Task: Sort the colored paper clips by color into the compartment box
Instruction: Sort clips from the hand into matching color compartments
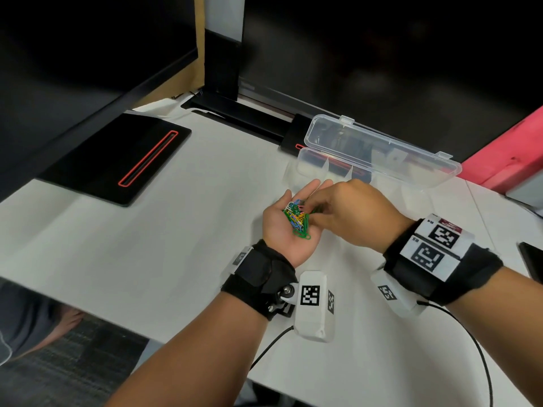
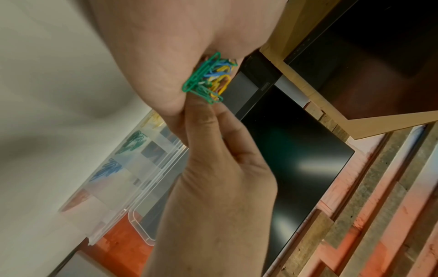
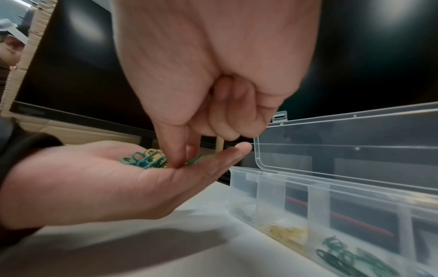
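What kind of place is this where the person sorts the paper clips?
Most likely an office desk or workstation: a white table with dark monitors standing on black bases behind the compartment box, and a cable running across it.

Paper clips [image 1: 297, 219] in left palm [image 1: 286, 230]

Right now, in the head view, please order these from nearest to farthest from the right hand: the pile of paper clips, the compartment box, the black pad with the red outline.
1. The pile of paper clips: under the fingertips of the right hand, in the left hand's palm.
2. The compartment box: just behind the hands, lid open.
3. The black pad: far left on the table.
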A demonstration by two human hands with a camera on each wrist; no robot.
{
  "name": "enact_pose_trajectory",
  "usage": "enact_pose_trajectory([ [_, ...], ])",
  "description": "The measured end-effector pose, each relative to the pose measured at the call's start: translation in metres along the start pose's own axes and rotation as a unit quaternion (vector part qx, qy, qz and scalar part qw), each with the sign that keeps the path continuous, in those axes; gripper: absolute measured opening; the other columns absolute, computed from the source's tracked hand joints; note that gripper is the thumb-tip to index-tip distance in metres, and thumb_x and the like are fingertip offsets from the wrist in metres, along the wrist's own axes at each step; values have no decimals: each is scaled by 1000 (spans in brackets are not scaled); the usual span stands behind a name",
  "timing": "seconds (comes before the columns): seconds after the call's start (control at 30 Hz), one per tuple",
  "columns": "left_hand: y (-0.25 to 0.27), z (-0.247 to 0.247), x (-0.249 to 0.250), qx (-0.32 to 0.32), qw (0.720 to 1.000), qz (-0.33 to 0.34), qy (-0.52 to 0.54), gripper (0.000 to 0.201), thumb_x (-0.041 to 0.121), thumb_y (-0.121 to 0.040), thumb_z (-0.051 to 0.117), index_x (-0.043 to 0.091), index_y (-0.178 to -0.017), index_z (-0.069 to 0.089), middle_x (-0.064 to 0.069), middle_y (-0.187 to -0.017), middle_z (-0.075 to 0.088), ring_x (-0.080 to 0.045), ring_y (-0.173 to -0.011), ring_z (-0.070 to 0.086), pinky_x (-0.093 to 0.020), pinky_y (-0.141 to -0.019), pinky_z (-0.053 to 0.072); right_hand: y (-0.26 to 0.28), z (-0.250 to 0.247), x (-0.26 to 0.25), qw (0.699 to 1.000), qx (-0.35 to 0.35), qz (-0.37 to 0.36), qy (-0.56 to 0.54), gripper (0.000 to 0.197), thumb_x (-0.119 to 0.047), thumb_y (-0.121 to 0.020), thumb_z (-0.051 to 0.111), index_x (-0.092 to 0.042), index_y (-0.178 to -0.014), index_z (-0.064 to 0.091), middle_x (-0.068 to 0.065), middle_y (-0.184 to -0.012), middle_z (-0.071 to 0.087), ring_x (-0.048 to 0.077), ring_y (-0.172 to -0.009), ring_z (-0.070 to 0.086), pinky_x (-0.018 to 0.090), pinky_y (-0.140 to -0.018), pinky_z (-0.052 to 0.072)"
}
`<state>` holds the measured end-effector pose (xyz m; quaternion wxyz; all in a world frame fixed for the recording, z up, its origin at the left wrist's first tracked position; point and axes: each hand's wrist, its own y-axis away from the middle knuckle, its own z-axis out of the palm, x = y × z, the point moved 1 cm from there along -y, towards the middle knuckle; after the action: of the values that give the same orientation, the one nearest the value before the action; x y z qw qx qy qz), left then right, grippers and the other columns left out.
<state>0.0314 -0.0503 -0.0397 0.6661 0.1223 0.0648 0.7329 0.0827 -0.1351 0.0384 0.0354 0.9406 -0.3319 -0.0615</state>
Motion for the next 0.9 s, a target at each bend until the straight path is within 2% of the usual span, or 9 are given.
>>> enact_pose_trajectory([
  [0.07,-2,-2,1,-1,1000,3,1,50,30,-104,24,-5,-124,54,-22,-118,63,-29,-74,72,-28,-56,56,1,0,5,1000,-2,-3,-31,16,-34,-87,66,-36,-100,74,-7,-89,72,17,-85,63,35,-78,52],
  [0.2,-5,-6,0,3,1000,1,-3,50,30,-104,26,-5,-122,56,-24,-119,64,-34,-101,66,-37,-78,57,0,0,13,991,3,2,-133,10,-27,-86,71,-31,-92,78,-5,-79,74,14,-76,64,29,-75,50],
  [0.3,-5,-6,1,-5,1000,-4,1,50,30,-104,26,-5,-120,57,-25,-118,63,-35,-109,60,-40,-94,48,-3,1,18,982,14,19,-190,8,-24,-85,73,-30,-88,78,-9,-74,72,9,-68,60,22,-67,46],
  [0.43,-6,-7,1,-1,1000,-4,0,50,30,-104,27,-5,-128,53,-27,-123,61,-36,-112,59,-42,-100,44,-6,0,19,972,18,30,-231,10,-21,-86,72,-27,-84,78,1,-75,72,9,-60,53,25,-65,48],
  [0.53,-6,-7,1,-2,1000,-4,0,49,29,-103,29,-5,-129,53,-27,-118,63,-35,-113,58,-42,-101,44,-6,-4,17,962,18,32,-269,10,-15,-88,70,-19,-86,79,6,-79,73,2,-52,48,13,-54,41],
  [0.63,-6,-7,1,1,1000,-1,1,49,29,-103,29,-5,-128,54,-25,-115,64,-34,-110,61,-41,-97,48,-6,-6,17,970,13,25,-243,9,-15,-86,71,-20,-86,78,9,-81,73,6,-60,51,22,-61,45],
  [0.7,-5,-6,1,5,1000,0,-8,49,30,-103,27,-4,-126,55,-23,-110,67,-33,-98,68,-38,-80,57,-5,-6,15,984,1,18,-180,9,-21,-81,76,-26,-88,78,-1,-79,73,6,-66,58,23,-70,48],
  [0.8,-1,-2,1,-9,1000,7,-24,49,29,-104,24,-3,-129,51,-18,-82,70,-28,-71,72,-28,-56,56,-4,-4,9,998,-16,3,-54,18,-32,-78,76,-33,-97,76,-11,-89,72,10,-83,64,31,-80,52],
  [0.9,0,-1,-1,-13,1000,8,-14,46,28,-105,22,-2,-126,50,-13,-66,67,-24,-60,69,-25,-51,53,-6,-4,4,1000,-10,-5,-14,8,-33,-80,72,-32,-88,74,-18,-80,66,9,-81,62,34,-78,53],
])
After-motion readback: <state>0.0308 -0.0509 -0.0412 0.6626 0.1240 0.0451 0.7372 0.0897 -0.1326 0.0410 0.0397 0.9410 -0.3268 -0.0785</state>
